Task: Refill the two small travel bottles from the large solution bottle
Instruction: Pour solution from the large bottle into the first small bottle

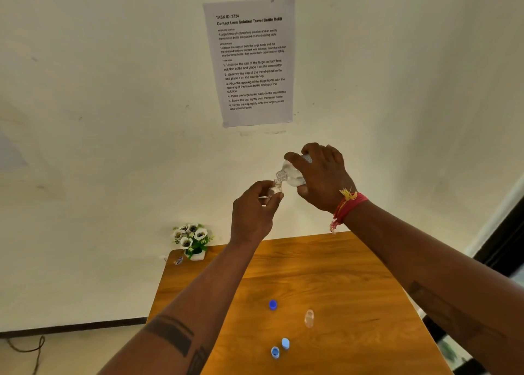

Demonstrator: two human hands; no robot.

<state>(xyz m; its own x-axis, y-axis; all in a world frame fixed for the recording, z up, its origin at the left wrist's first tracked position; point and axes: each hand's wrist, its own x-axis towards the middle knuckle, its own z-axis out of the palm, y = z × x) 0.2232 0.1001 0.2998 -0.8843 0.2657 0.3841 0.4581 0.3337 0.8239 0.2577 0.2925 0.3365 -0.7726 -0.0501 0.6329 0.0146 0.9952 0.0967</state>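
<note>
The large solution bottle is held up in the air in front of the wall, well above the wooden table, tipped over so that its open neck points down and to the left. The right hand is wrapped around its body from above, fingers closed on it, and a red thread band circles that wrist. Clear liquid shows inside the tilted bottle. Its mouth meets the open top of a small travel bottle, which stands roughly upright just below and to the left, pinched between the thumb and fingers of the left hand; how full this small bottle is cannot be told. Down on the table, well apart from both hands, the second travel bottle stands upright with no cap on, clear and seemingly empty. A dark blue cap lies to its left, and nearer the table's front edge a light blue cap and another blue cap sit just beside each other. A small pot of white flowers stands at the table's far left corner, and a printed task sheet is stuck on the wall above.
</note>
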